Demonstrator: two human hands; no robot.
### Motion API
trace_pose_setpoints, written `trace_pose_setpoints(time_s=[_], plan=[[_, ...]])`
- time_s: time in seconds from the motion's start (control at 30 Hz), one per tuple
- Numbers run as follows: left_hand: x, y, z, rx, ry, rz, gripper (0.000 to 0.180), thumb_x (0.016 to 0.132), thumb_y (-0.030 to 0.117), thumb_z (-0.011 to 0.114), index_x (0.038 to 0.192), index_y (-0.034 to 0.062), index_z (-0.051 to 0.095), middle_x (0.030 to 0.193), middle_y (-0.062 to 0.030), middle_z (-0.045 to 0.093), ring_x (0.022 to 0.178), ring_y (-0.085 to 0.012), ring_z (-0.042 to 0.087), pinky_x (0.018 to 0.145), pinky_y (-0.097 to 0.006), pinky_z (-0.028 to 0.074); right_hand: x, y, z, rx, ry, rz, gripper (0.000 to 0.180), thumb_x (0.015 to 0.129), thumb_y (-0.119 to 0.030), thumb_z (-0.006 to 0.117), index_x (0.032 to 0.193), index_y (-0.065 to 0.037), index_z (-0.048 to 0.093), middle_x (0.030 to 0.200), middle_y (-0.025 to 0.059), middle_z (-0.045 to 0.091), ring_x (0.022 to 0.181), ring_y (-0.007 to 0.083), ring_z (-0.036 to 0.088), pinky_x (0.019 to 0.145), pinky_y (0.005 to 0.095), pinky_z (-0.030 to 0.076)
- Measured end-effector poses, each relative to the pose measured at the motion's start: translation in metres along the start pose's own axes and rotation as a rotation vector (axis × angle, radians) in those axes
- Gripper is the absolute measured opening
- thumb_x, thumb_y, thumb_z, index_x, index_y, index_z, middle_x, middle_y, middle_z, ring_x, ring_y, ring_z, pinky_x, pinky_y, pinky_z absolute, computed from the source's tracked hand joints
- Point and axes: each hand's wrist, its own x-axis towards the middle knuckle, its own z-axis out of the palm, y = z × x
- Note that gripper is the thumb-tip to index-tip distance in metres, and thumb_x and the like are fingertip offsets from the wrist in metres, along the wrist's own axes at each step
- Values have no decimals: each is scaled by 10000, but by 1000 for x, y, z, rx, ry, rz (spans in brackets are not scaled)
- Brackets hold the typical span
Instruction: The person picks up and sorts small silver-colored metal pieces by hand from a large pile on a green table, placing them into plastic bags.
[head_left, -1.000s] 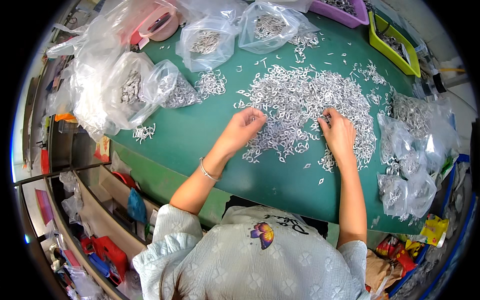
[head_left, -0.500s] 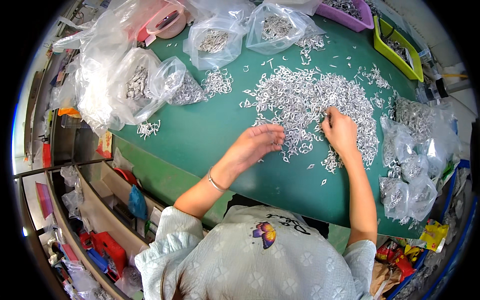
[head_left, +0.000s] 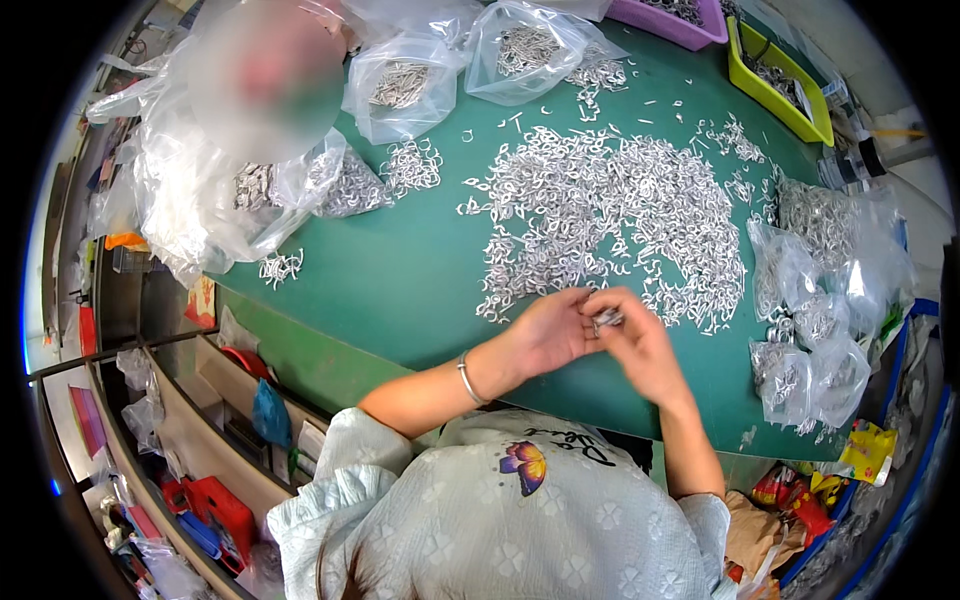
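Note:
Just in front of the big heap of small silvery metal links [head_left: 590,205], my two hands meet over the green table [head_left: 420,290]. My right hand [head_left: 642,348] has its thumb and fingers closed round a few small metal links [head_left: 607,317]. Close against it, my left hand [head_left: 550,333] is turned palm up with its fingers loosely stretched. The left fingertips are partly hidden behind the right hand, and whether they touch the links cannot be made out. A metal bangle [head_left: 467,380] circles my left wrist.
Clear plastic bags of metal parts stand at the back [head_left: 402,88] and right [head_left: 815,330]. A large plastic bag [head_left: 165,180] slumps at the left. Purple [head_left: 690,28] and yellow-green [head_left: 780,85] trays hold parts at the far right. Shelving [head_left: 200,400] runs below the left edge.
My right hand has left the heap and come toward me with metal links in its fingers. My left hand has moved slightly right and nearer, so both hands now meet.

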Motion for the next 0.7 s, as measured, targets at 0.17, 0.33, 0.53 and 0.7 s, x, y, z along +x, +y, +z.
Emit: trace_pose_setpoints(time_s=[0.17, 0.33, 0.53, 0.7], plan=[[3, -20, 9, -26, 186, 33, 268, 1015, 230, 427, 1012, 14, 586, 887, -60, 595, 845, -185, 589, 782, -339, 499, -9, -9, -5, -500, 176, -216, 144, 825, -3, 622, 968, -23, 625, 908, 100, 605, 964, 269, 576, 876, 366, 437], [-7, -21, 21, 231, 240, -21, 231, 990, 138, 488, 1109, -14, 615, 867, -32, 586, 794, -127, 554, 709, -263, 472, 7, 16, -49, -1009, 411, -95, 132, 783, -56, 701, 878, -20, 616, 875, 86, 604, 875, 280, 538, 787, 392, 392], [-3, -3, 30, 435, 206, 87, 230, 949, 61, 532, 1145, -3, 633, 906, -23, 603, 833, -117, 569, 742, -258, 483, 25, 14, -60, -1269, 185, -130, 160, 734, -59, 720, 862, -51, 624, 884, 90, 597, 908, 268, 539, 789, 396, 370], [6, 14, 34, 751, 165, 107, 181, 936, 68, 551, 1061, -11, 655, 859, -22, 613, 760, -103, 559, 690, -261, 463, 33, 2, -72, -1276, 12, -132, 126, 728, -8, 668, 835, 4, 602, 876, 136, 610, 923, 296, 552, 842, 411, 387]])
